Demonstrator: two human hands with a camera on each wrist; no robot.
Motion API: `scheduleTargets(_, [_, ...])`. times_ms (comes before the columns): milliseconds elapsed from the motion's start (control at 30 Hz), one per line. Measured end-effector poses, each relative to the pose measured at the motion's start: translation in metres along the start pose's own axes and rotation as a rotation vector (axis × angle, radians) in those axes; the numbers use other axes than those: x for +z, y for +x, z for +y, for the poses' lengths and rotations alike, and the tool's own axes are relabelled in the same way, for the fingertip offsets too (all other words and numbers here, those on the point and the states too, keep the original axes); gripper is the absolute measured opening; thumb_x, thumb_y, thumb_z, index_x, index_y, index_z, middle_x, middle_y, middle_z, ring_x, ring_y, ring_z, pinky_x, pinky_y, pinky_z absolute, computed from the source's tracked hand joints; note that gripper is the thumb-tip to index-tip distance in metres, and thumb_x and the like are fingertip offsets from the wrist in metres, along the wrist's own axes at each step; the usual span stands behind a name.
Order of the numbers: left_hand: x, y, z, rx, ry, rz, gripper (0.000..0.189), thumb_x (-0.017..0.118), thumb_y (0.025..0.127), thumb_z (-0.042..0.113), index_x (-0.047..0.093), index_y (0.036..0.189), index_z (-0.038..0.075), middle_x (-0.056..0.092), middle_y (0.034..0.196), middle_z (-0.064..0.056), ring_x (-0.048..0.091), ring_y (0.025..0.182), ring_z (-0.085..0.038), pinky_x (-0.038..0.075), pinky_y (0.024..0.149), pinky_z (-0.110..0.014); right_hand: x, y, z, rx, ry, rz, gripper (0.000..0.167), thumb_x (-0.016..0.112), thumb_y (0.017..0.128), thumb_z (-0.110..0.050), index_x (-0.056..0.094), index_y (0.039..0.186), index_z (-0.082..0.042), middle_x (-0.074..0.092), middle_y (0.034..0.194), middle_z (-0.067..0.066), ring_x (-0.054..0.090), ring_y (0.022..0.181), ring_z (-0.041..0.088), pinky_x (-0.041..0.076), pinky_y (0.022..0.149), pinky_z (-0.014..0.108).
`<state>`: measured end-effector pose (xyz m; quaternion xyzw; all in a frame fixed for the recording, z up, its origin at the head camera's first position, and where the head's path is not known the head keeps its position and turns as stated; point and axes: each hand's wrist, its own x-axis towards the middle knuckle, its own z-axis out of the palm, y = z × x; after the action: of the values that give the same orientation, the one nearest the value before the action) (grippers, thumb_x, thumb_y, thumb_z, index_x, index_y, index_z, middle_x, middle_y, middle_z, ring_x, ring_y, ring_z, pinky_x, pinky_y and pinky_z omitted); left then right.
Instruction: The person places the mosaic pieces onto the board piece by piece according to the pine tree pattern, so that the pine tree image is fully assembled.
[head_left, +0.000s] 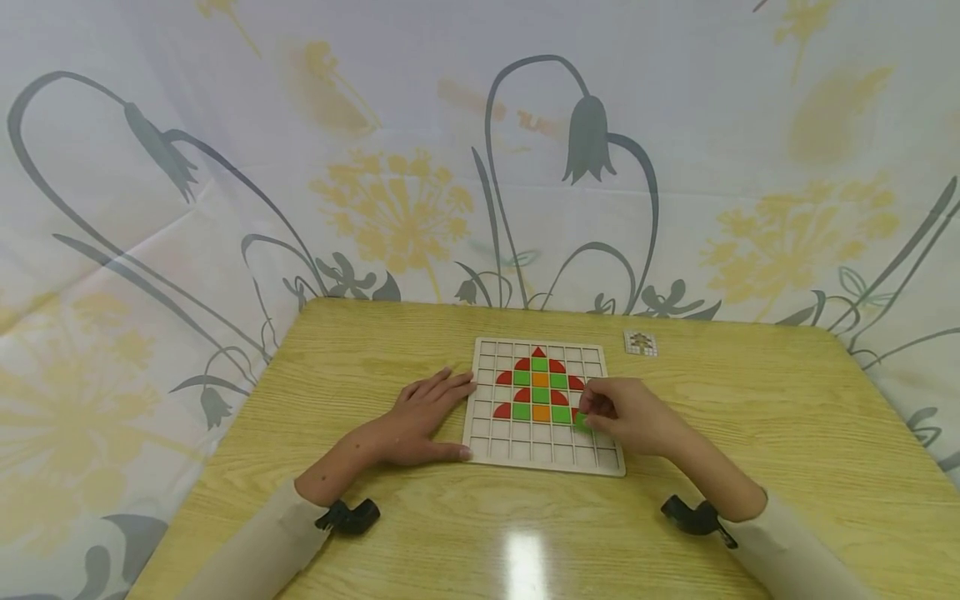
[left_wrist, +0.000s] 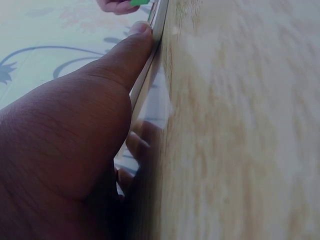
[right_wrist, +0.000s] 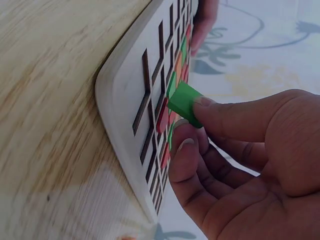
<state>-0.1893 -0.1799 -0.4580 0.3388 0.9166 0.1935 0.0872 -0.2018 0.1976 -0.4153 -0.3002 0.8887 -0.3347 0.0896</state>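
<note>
A pale wooden grid board (head_left: 502, 446) lies on the table with red, green and orange tiles set in its cells in a tree-like pattern. My right hand (head_left: 630, 415) pinches a green square tile (right_wrist: 184, 100) between thumb and fingers, just over the board's right side. In the right wrist view the tile is tilted above the cells. My left hand (head_left: 420, 421) lies with fingers spread, its fingertips and thumb tip touching the board's left edge. The left wrist view shows that thumb (left_wrist: 120, 62) along the board's side.
A small card (head_left: 641, 342) with a tree picture lies beyond the board to the right. The wooden table (head_left: 360, 350) ends against a floral-printed cloth (head_left: 420, 83). Dark wrist-worn devices sit at both cuffs, the left one (head_left: 358, 517) near the table surface.
</note>
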Motion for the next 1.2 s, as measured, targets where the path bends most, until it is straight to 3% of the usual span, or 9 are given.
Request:
scheduleTargets(400, [0.0, 0.001, 0.0, 0.005, -0.011, 0.005, 0.099, 0.068, 0.098, 0.063, 0.021, 0.172, 0.018, 0.013, 0.179, -0.003, 0.005, 0.165, -0.035, 0.014, 0.124, -0.064, 0.015, 0.009, -0.006, -0.044, 0.022, -0.012, 0.005, 0.074, 0.098, -0.002, 0.071, 0.101, -0.006, 0.068, 0.091, -0.003, 0.06, 0.081, 0.01, 0.054, 0.073, 0.028])
scheduleTargets(1200, [0.0, -0.001, 0.001, 0.004, 0.008, 0.015, 0.098, 0.067, 0.098, 0.064, 0.022, 0.171, 0.017, 0.014, 0.179, -0.002, 0.005, 0.165, -0.034, 0.015, 0.124, -0.064, 0.036, 0.021, -0.012, -0.03, 0.056, 0.025, 0.005, 0.076, 0.098, -0.006, 0.073, 0.097, -0.009, 0.069, 0.088, -0.005, 0.06, 0.078, 0.01, 0.053, 0.071, 0.026])
